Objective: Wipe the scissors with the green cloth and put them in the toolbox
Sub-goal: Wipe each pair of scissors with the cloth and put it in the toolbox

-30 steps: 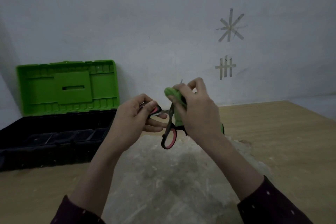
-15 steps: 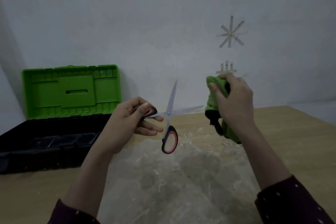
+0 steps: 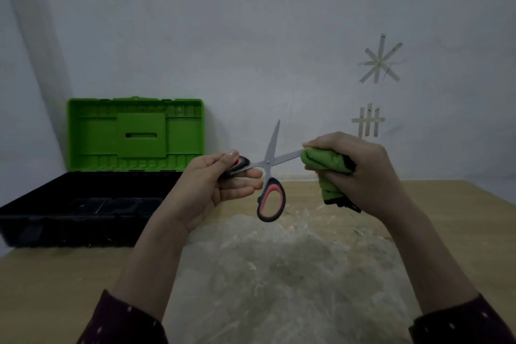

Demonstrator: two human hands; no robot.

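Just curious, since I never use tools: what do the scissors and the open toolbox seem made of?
Scissors: blades look like bare steel, grey with dull sheen; handles seem black plastic with pink, perhaps rubbery, lining. Toolbox: probably moulded plastic, judging by the ribbed green lid and matt black base.

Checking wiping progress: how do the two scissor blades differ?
The upward steel blade stands bare and untouched; the rightward steel blade has its tip inside the folded green cloth gripped by the right hand. The upward blade is steep; the rightward blade lies nearly level. Both belong to the pink-and-black-handled scissors in the left hand.
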